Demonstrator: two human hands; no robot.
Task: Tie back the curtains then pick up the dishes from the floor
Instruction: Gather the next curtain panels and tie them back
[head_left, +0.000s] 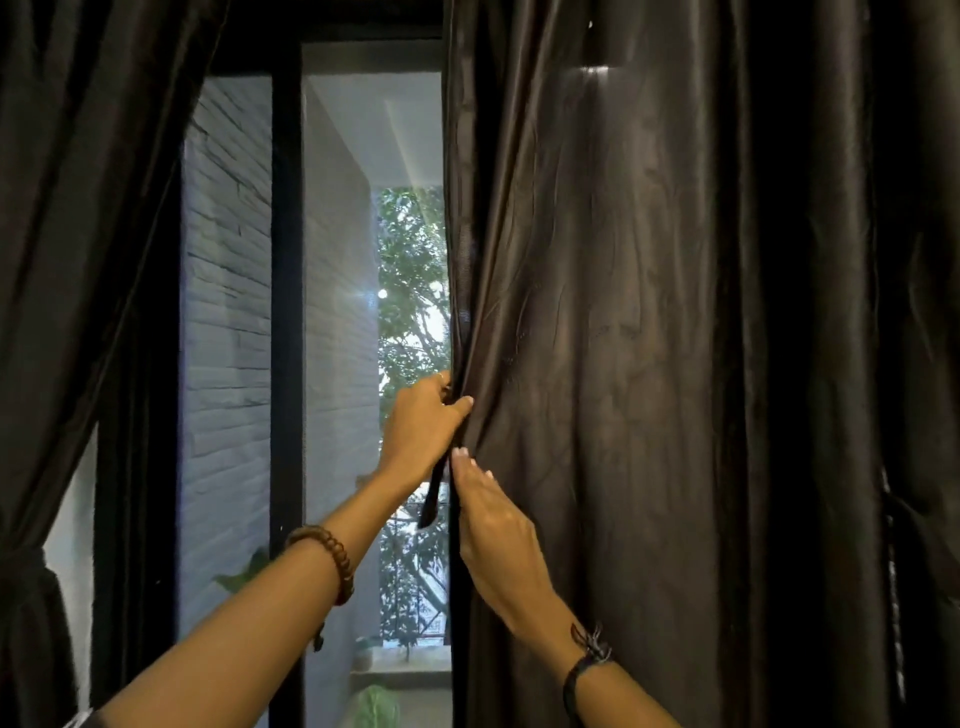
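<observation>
A dark, shiny right curtain (649, 364) hangs full length over the right half of the window. My left hand (423, 426) grips its inner edge at mid height, thumb on the front of the fabric, with a dark strap (432, 496) hanging down below the hand. Just below, my right hand (493, 525) rests on the same edge with fingers straight along the cloth. The left curtain (78, 260) is drawn aside and gathered by a tie at the lower left (23, 564). No dishes or floor are in view.
Between the curtains is a glass door with a black frame (285, 312). Beyond it are a white brick wall (228, 312), trees, and potted plants (374, 706) on a ledge at the bottom.
</observation>
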